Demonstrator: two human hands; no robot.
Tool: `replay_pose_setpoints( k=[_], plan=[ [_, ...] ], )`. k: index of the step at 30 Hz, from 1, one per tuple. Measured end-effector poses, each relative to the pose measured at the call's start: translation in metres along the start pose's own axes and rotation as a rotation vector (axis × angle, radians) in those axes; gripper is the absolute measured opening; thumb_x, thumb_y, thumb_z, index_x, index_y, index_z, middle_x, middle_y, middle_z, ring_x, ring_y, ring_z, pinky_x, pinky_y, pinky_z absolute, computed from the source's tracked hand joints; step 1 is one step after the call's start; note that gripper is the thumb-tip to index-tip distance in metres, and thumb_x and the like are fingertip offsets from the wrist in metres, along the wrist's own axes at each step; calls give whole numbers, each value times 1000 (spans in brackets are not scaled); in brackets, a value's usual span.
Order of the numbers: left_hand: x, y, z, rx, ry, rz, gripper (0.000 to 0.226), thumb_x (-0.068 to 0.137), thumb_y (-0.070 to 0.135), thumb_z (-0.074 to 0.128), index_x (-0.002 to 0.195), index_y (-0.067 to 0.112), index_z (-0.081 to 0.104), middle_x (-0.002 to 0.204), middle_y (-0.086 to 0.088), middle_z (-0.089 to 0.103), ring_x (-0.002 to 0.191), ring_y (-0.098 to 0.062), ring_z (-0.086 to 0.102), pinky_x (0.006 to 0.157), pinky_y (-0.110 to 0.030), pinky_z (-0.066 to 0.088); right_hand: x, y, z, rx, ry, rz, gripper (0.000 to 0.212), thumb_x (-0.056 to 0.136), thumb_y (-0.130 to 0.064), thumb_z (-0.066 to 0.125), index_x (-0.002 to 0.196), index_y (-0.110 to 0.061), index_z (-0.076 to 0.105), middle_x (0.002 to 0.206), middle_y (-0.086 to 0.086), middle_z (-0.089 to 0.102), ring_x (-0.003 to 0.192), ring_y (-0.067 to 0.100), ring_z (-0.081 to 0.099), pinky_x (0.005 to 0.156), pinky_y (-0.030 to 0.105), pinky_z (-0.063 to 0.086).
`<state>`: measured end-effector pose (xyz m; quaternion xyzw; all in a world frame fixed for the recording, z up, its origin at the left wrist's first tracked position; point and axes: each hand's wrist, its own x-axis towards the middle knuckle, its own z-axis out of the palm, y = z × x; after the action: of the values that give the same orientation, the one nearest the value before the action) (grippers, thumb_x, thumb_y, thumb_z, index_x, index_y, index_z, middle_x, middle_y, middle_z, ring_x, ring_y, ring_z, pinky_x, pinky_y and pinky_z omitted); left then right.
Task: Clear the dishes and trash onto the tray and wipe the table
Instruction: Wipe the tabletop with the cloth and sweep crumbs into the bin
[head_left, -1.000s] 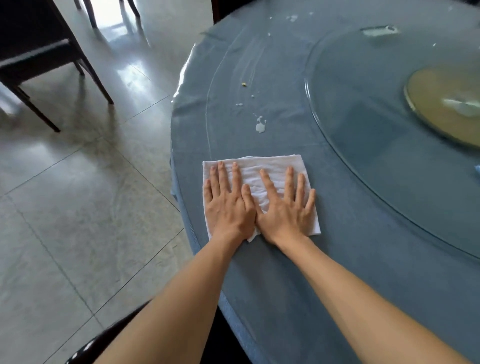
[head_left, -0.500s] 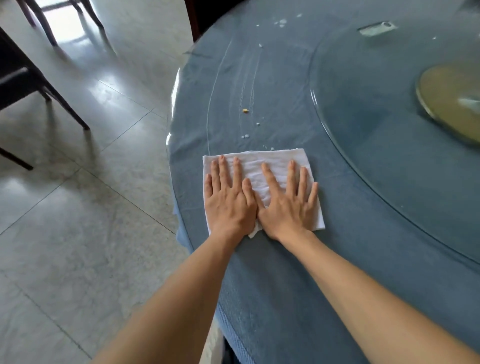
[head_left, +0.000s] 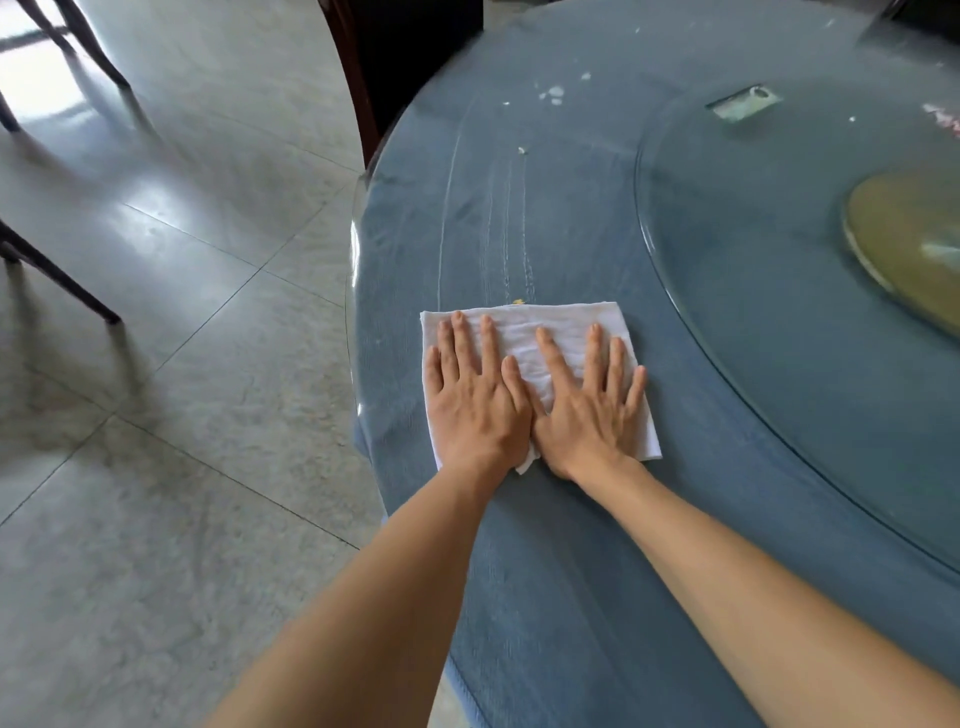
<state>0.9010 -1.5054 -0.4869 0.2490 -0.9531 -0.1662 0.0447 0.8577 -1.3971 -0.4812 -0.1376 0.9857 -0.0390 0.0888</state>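
A round table with a blue-grey cover stands on a floor of large grey tiles, and a dark chair is pushed against its far edge. A big glass turntable lies on the right part of the table, with a yellowish disc under its middle. A person leans over the near side with both bare arms stretched out. A folded white cloth lies flat on the cover, near the left edge of the table and just beside the rim of the turntable. The left hand and the right hand press on the cloth side by side, palms down, all fingers straight and a little spread; the thumbs touch each other. A small yellow crumb sits at the far edge of the cloth. Beyond it, thin wet streaks run away over the cover, and white crumbs are scattered further on.
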Motion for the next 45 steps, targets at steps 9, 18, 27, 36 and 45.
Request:
replay_pose_setpoints(
  k=[9, 18, 27, 36, 45],
  plan=[
    [65, -9, 0, 3, -19, 38, 60, 105, 40, 5, 161, 20, -7, 168, -8, -15, 154, -21, -17, 125, -40, -9, 52, -24, -9, 6, 10, 45, 85, 74, -77, -12, 156, -53, -15, 171, 10, -20, 157, 34, -18, 123, 59, -11],
    [133, -8, 0, 22, -43, 72, 60, 105, 41, 5, 160, 21, -8, 168, -7, -16, 154, -21, -17, 125, -40, -8, 113, -42, -16, 29, 8, 92, 69, 95, -74, 9, 158, -52, -11, 170, 12, -21, 156, 35, -20, 122, 60, -14],
    [246, -5, 3, 27, -42, 145, 60, 106, 41, 6, 161, 21, -4, 169, -7, -12, 155, -20, -15, 125, -39, -10, 216, -67, -29, 72, 26, 141, 68, 100, -67, 17, 160, -48, -8, 169, 15, -22, 155, 37, -22, 121, 62, -16],
    [316, -1, 2, 16, -60, 170, 59, 106, 40, 8, 161, 21, -1, 169, -7, -10, 155, -21, -12, 125, -39, -7, 278, -81, -40, 64, 47, 155, 68, 102, -61, 23, 161, -46, -7, 169, 20, -20, 155, 41, -19, 121, 65, -11],
    [369, 1, 2, 9, -75, 207, 60, 106, 41, 9, 162, 21, 1, 169, -7, -8, 156, -20, -11, 126, -40, -5, 326, -91, -44, 84, 69, 185, 68, 102, -60, 23, 161, -44, -8, 169, 22, -18, 155, 43, -19, 120, 67, -9]
  ],
)
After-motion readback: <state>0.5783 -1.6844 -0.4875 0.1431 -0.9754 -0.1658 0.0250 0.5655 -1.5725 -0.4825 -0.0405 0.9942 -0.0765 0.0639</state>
